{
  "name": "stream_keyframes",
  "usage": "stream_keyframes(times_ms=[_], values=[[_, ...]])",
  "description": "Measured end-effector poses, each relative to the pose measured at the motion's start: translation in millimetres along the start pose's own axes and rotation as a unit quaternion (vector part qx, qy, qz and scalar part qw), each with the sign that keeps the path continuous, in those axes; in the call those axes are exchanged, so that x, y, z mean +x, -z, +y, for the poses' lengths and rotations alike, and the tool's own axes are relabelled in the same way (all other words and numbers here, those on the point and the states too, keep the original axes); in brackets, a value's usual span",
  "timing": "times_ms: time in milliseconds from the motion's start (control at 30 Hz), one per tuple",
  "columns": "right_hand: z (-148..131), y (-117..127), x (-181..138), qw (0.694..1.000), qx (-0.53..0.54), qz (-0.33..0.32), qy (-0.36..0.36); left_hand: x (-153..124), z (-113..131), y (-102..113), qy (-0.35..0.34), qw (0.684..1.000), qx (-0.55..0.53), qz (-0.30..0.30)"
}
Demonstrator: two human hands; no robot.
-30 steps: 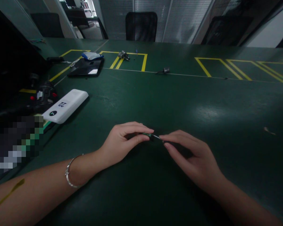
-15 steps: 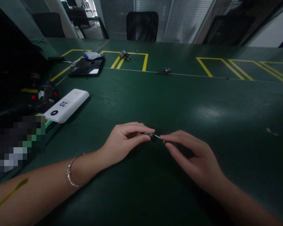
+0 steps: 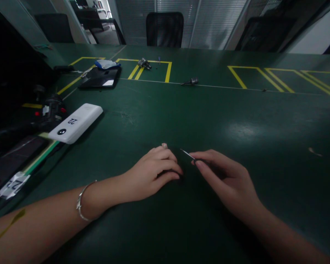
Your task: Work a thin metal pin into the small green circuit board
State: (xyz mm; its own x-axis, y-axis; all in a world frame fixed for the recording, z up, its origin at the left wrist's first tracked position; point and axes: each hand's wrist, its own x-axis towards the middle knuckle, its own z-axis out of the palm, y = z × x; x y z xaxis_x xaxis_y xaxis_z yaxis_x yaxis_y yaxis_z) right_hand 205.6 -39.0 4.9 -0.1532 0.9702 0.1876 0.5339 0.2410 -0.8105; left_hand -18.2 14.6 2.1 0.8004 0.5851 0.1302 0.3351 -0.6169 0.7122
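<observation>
My right hand (image 3: pixel 225 176) pinches a small screwdriver (image 3: pixel 187 153) by its dark end. Its thin bright metal shaft points up and left into the air, apart from my left hand. My left hand (image 3: pixel 159 170) is closed just to the left of it, palm down over the table. A small dark piece (image 3: pixel 181 177) shows at the tips of its thumb and forefinger. The rest of that piece is hidden under the fingers, and no green part of it shows.
A white power bank (image 3: pixel 75 123) marked 22 lies to the left, beside a dark phone-like device (image 3: pixel 15 163). Farther back are a black tablet (image 3: pixel 100 77), a metal fitting (image 3: pixel 144 63) and a drill-chuck-like part (image 3: pixel 191 81). Yellow tape marks the green table (image 3: pixel 159 110).
My left hand has turned palm down, and the green-and-dark piece in it has moved lower, mostly out of sight. The screwdriver's tip has come away from the piece and tilts up more.
</observation>
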Motion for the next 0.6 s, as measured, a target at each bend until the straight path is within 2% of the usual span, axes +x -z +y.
stream_keyframes(times_ms=[200, 367, 467, 600], values=[[0, -2, 3, 1.0, 0.015, -0.015, -0.001, 0, 0, -1, -0.009, 1.0, 0.02, -0.015], [1, -1, 4, 0.999, -0.012, -0.032, 0.015, -3, 5, -4, 0.004, 0.998, 0.046, 0.033], [2, -1, 3, 0.997, -0.033, -0.062, 0.037, -5, 10, -8, 0.026, 0.993, 0.104, 0.046], [4, -3, 0, 0.991, -0.054, -0.114, 0.039, -5, 14, -13, 0.042, 0.984, 0.167, 0.034]])
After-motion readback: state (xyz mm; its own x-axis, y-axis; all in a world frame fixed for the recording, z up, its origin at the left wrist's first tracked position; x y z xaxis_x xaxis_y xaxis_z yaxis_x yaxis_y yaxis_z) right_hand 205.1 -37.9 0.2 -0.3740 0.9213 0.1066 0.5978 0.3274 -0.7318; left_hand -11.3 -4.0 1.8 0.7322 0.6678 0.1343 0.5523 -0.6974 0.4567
